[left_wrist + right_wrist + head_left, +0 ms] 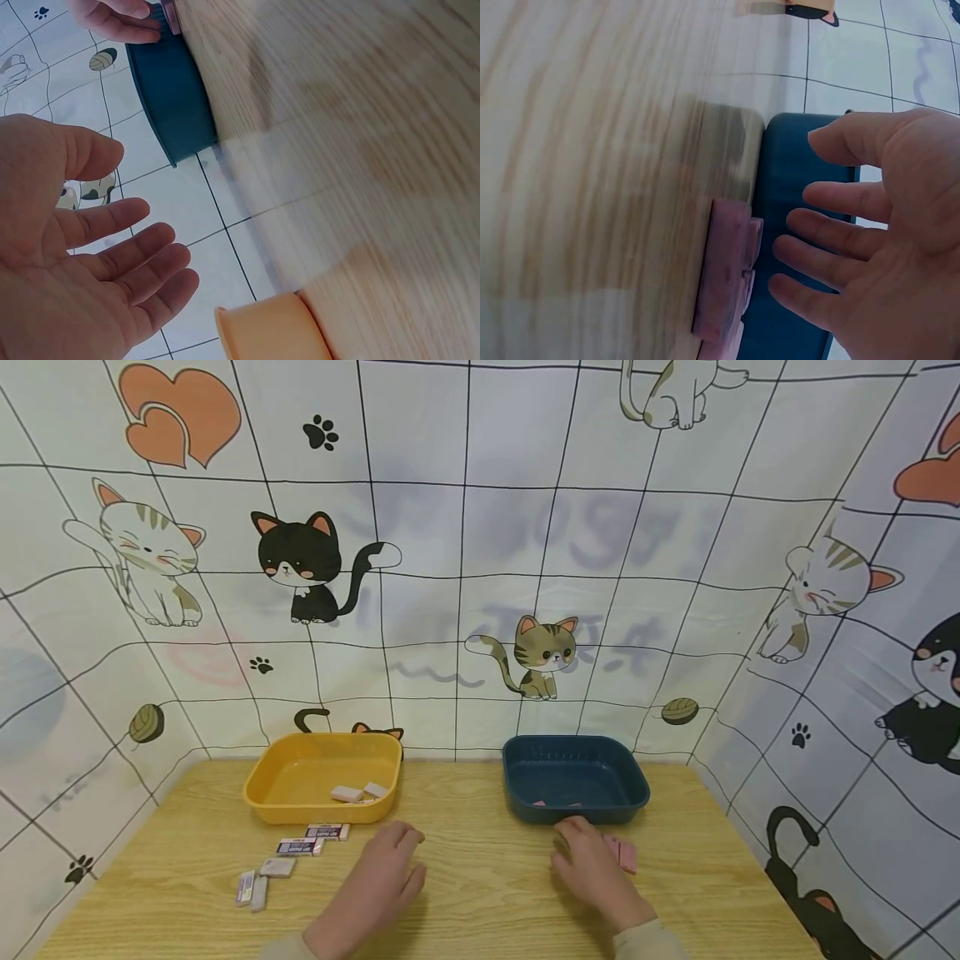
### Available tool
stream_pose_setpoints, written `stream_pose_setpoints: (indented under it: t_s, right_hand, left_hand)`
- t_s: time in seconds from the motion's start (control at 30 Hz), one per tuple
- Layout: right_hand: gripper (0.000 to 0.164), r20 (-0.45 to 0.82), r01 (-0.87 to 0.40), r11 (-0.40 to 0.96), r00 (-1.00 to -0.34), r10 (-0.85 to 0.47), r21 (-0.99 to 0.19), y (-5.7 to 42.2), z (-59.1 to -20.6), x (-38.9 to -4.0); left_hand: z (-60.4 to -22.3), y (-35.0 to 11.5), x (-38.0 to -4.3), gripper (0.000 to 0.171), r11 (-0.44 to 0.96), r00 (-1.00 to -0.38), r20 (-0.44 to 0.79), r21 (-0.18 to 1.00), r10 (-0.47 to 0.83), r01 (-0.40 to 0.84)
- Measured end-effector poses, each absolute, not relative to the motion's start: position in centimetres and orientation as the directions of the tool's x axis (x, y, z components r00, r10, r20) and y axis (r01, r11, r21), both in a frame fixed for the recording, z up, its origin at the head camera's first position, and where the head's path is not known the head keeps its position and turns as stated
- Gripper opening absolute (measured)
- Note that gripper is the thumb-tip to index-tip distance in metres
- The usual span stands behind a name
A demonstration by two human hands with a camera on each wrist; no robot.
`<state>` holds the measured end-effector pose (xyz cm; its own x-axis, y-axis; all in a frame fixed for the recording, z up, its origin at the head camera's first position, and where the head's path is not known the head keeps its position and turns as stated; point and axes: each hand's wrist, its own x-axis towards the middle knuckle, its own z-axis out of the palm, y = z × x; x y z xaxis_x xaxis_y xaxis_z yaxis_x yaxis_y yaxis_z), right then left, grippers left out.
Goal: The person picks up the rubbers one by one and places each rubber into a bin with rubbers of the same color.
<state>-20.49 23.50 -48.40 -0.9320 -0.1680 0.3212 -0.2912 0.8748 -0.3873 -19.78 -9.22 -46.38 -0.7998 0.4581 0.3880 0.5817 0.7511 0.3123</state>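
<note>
My left hand [378, 877] hovers over the table to the right of a row of small white erasers, fingers relaxed and thumb apart. In the left wrist view its palm shows with nothing in it. My right hand [592, 870] is in front of the blue bin [622, 810], just left of some pink rectangular blocks [627, 857]. The right wrist view shows its fingers loosely spread and holding nothing, with the pink blocks [724, 270] on the table beside the bin. Two erasers with dark printed sleeves [300, 846] lie nearest the yellow bin [300, 815].
White pieces [347, 794] lie inside the yellow bin, and bits of pink show in the blue one. Further left on the wooden table [465, 877] are several more erasers [246, 888]. A cat-patterned cloth [450, 568] stands behind and along both sides.
</note>
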Motion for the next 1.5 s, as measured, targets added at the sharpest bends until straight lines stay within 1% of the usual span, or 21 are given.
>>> stream_pose_setpoints:
  t_s: [0.23, 0.37, 0.63, 0.87, 0.93, 1.0, 1.03, 1.17, 1.2, 1.5]
  right_hand:
    - [0.025, 0.299, -0.275, 0.890, -0.939, -0.169, -0.363, 23.9, -48.4, -20.7]
    - [0.023, 0.285, -0.270, 0.892, -0.943, -0.170, -0.363, 24.1, -48.5, -20.9]
    - [0.025, 0.257, -0.257, 0.895, -0.952, -0.168, -0.366, 24.4, -48.7, -21.1]
    - [0.027, 0.259, -0.258, 0.906, -0.950, -0.175, -0.336, 24.6, -48.9, -21.2]
    - [0.023, 0.274, -0.270, 0.906, -0.944, -0.183, -0.326, 24.6, -48.9, -21.2]
    - [0.013, 0.286, -0.280, 0.909, -0.939, -0.192, -0.309, 24.6, -49.0, -21.2]
    - [0.010, 0.288, -0.284, 0.911, -0.937, -0.197, -0.300, 24.6, -49.0, -21.3]
    - [0.030, 0.278, -0.288, 0.916, -0.937, -0.210, -0.280, 24.7, -48.9, -21.4]
    - [0.032, 0.273, -0.289, 0.916, -0.938, -0.213, -0.278, 24.7, -48.9, -21.4]
    - [0.033, 0.249, -0.256, 0.927, -0.950, -0.189, -0.276, 24.9, -48.8, -21.4]
  left_hand:
    - [-46.4, -8.7, -19.7, 0.027, 0.754, -0.817, 0.342, 0.332, 0.464, 0.567]
    - [-46.5, -8.5, -19.7, 0.026, 0.753, -0.814, 0.335, 0.322, 0.476, 0.573]
    - [-46.4, -8.5, -19.5, 0.023, 0.751, -0.799, 0.358, 0.300, 0.483, 0.588]
    - [-46.4, -8.5, -19.5, 0.024, 0.754, -0.802, 0.347, 0.299, 0.486, 0.585]
    - [-46.4, -8.5, -19.5, 0.024, 0.755, -0.804, 0.344, 0.300, 0.485, 0.583]
    - [-46.5, -8.5, -19.6, 0.024, 0.753, -0.804, 0.345, 0.303, 0.484, 0.584]
    - [-46.5, -8.4, -19.6, 0.024, 0.752, -0.803, 0.347, 0.304, 0.485, 0.585]
    - [-46.7, -8.2, -19.6, 0.025, 0.742, -0.796, 0.347, 0.306, 0.496, 0.596]
    - [-46.7, -8.1, -19.6, 0.025, 0.739, -0.794, 0.346, 0.307, 0.500, 0.599]
    - [-46.3, -7.0, -19.2, 0.024, 0.712, -0.787, 0.327, 0.340, 0.523, 0.614]
